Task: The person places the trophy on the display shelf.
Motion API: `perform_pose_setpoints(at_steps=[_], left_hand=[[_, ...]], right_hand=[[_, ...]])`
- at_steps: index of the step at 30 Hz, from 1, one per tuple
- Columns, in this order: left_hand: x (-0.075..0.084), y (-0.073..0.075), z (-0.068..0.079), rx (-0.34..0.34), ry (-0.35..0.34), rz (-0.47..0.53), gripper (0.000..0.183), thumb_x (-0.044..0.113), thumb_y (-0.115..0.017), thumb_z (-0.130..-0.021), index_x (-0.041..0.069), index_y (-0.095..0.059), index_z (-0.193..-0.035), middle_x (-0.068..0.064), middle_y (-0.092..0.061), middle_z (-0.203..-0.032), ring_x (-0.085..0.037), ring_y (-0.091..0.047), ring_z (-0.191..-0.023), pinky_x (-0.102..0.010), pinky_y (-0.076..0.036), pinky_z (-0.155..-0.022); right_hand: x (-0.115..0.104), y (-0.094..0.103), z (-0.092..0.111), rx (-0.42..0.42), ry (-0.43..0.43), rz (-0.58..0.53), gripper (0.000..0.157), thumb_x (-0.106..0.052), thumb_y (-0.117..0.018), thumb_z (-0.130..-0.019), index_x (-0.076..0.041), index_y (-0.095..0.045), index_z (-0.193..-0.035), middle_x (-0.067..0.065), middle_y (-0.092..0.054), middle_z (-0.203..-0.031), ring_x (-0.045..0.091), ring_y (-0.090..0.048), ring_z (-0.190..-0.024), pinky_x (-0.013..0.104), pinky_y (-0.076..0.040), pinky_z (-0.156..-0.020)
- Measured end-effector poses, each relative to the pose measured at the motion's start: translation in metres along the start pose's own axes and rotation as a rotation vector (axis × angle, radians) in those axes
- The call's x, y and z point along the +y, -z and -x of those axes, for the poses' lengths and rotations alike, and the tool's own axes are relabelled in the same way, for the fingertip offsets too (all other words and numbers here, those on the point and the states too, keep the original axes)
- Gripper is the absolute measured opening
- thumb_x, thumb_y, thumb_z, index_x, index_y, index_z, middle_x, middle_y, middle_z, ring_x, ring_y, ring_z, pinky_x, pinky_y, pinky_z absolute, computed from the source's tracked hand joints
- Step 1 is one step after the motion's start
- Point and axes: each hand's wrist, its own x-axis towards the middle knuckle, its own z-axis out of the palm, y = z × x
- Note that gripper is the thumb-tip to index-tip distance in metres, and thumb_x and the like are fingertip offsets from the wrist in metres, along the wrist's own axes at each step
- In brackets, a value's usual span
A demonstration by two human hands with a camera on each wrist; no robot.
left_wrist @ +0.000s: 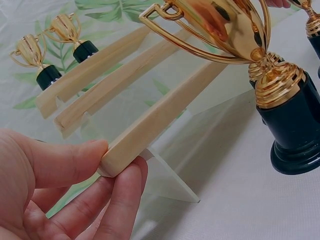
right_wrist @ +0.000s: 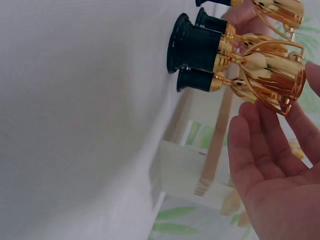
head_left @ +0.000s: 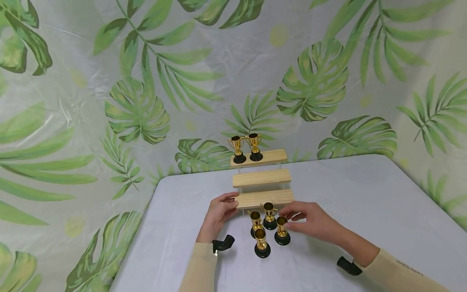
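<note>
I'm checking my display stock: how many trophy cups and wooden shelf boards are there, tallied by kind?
Gold trophy cups with black bases: 6
Wooden shelf boards: 3
Total: 9

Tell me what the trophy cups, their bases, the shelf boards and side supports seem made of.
Trophy cups: glossy gold coating with mirror-like reflections; metal or plated plastic, can't tell.
Black bases: probably plastic, smooth with a sheen.
Shelf boards: pale wood, seemingly unvarnished, with visible grain.
Side supports: perhaps clear acrylic or glass; smooth and see-through.
</note>
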Motion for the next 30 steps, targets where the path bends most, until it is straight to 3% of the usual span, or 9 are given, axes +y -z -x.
perform_pose_setpoints(at_steps=[13, 21, 30], left_hand=[[0.0, 0.0, 0.0, -0.007, -0.001, 0.01, 0.033, 0.0, -0.073, -0.088, 0.005, -0.072, -0.121, -0.014, -0.064, -0.115, -0.02, -0.068, -0.092, -0.03, -0.057, -0.078], [0.0, 0.002, -0.001, -0.01, -0.003, 0.012, 0.033, 0.0, -0.074, -0.088, 0.004, -0.072, -0.121, -0.014, -0.065, -0.116, -0.02, -0.068, -0.091, -0.031, -0.057, -0.078], [0.0, 0.001, -0.002, -0.006, 0.0, 0.012, 0.033, 0.0, -0.074, -0.087, 0.004, -0.072, -0.12, -0.014, -0.066, -0.118, -0.021, -0.068, -0.092, -0.031, -0.057, -0.078]], right_hand=[[0.005, -0.005, 0.0, 0.0, 0.016, -0.021, 0.032, -0.031, -0.079, -0.089, -0.029, -0.069, -0.12, -0.009, -0.067, -0.114, 0.017, -0.066, -0.098, 0.039, -0.057, -0.083], [0.008, -0.006, 0.0, -0.007, 0.032, -0.028, 0.035, -0.03, -0.078, -0.09, -0.017, -0.07, -0.121, -0.009, -0.067, -0.112, 0.017, -0.065, -0.096, 0.035, -0.057, -0.082], [0.012, -0.007, 0.0, 0.014, 0.009, -0.019, 0.03, -0.032, -0.078, -0.089, -0.028, -0.071, -0.118, -0.01, -0.068, -0.111, 0.014, -0.066, -0.095, 0.035, -0.057, -0.083]])
